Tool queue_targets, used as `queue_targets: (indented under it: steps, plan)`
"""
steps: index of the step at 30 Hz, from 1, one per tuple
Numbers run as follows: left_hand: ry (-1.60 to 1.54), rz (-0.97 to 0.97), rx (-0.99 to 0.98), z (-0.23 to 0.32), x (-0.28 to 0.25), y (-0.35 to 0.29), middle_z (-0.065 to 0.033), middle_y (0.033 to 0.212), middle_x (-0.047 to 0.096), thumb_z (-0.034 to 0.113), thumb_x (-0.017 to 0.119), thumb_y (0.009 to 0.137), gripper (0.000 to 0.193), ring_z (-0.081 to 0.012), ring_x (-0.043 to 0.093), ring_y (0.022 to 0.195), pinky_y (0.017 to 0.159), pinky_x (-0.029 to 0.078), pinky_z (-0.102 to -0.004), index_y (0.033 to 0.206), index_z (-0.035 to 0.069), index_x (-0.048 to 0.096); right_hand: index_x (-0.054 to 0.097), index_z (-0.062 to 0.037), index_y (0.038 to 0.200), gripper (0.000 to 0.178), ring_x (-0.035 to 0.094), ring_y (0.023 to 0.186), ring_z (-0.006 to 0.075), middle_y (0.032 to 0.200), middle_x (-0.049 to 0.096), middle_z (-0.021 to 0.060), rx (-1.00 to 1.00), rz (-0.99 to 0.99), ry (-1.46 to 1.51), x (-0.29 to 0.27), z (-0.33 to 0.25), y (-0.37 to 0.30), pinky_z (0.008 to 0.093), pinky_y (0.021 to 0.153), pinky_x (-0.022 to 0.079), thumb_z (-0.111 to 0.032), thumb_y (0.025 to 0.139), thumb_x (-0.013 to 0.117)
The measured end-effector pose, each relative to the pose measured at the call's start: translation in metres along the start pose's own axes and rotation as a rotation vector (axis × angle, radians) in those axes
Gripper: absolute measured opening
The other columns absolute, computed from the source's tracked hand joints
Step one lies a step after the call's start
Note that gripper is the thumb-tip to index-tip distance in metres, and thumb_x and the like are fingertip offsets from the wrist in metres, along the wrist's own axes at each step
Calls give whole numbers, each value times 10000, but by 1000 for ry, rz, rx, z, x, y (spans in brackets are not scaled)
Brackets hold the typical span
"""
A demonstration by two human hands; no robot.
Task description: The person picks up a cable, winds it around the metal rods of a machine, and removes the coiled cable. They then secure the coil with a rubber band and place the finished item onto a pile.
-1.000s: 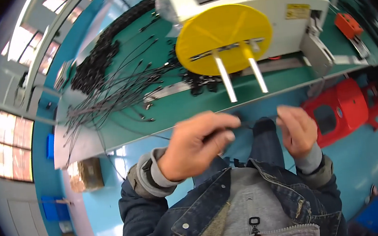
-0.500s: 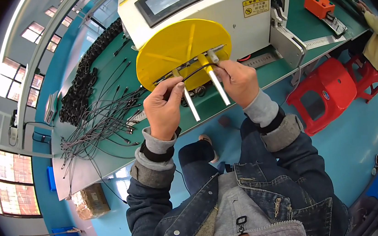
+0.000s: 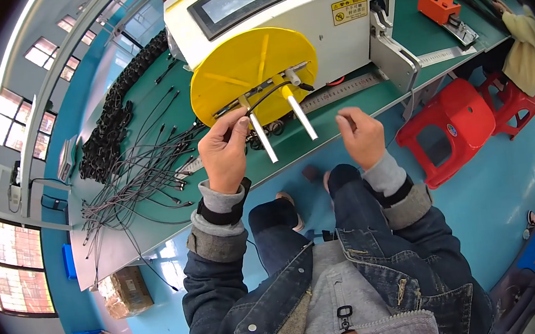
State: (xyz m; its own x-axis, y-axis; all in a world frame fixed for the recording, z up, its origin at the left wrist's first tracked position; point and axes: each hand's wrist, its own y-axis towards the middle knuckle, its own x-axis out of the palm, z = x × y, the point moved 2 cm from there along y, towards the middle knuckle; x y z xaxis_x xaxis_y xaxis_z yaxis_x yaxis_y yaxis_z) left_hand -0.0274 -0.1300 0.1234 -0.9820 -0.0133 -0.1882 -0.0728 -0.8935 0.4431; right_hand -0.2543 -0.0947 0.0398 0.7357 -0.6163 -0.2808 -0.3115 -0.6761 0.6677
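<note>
A short stretch of black cable (image 3: 266,98) with a plug at its right end crosses the front of a yellow winding disc (image 3: 225,73). My left hand (image 3: 224,153) pinches this cable between thumb and forefinger, next to the left metal rod (image 3: 263,140). The plug end sticks out free past the right metal rod (image 3: 302,119). Off to the right of the rods, clear of the cable, my right hand (image 3: 365,138) has its fingers curled in, and nothing shows in them. The disc sits on the front of a white machine (image 3: 326,43) with a screen on top.
Loose black cables (image 3: 131,175) spread over the green table left of the disc, beside a row of coiled cables (image 3: 104,135). A steel ruler (image 3: 344,92) lies along the table. Red stools (image 3: 449,128) and a person's light sleeve (image 3: 527,42) are at the right.
My right hand has let go of the cable and moved right and down, away from the rods. My left hand keeps its pinch. The whole view has shifted slightly.
</note>
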Motion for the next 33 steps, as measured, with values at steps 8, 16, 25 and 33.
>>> queue_targets:
  steps: [8, 16, 25, 33]
  plan:
    - [157, 61, 183, 2, -11, -6, -41, 730, 598, 20, 621, 806, 179, -74, 516, 618, 569, 421, -198, 981, -14, 636, 591, 0, 801, 72, 556, 514, 150, 589, 567, 88, 156, -216, 28, -14, 13, -46, 263, 492, 438, -71, 789, 592]
    - [483, 35, 452, 28, -14, -20, -70, 659, 535, 34, 662, 766, 222, -130, 482, 542, 498, 393, -239, 985, 6, 638, 595, -27, 768, 68, 594, 547, 248, 633, 588, 130, 230, -324, 88, -9, 4, -56, 317, 502, 457, -95, 769, 597]
    - [503, 47, 454, 31, -6, -35, -77, 662, 531, 35, 645, 779, 241, -145, 479, 537, 499, 397, -246, 1018, 13, 626, 595, 12, 800, 84, 550, 529, 129, 590, 569, 80, 240, -387, 77, -11, 11, -63, 252, 506, 435, -72, 793, 590]
    - [522, 84, 487, 24, 9, -46, -104, 708, 548, 1, 616, 777, 283, -192, 512, 562, 538, 435, -268, 1059, -5, 596, 598, 12, 805, 91, 557, 540, 129, 601, 576, 87, 259, -413, 112, -8, 11, -63, 253, 514, 440, -79, 796, 591]
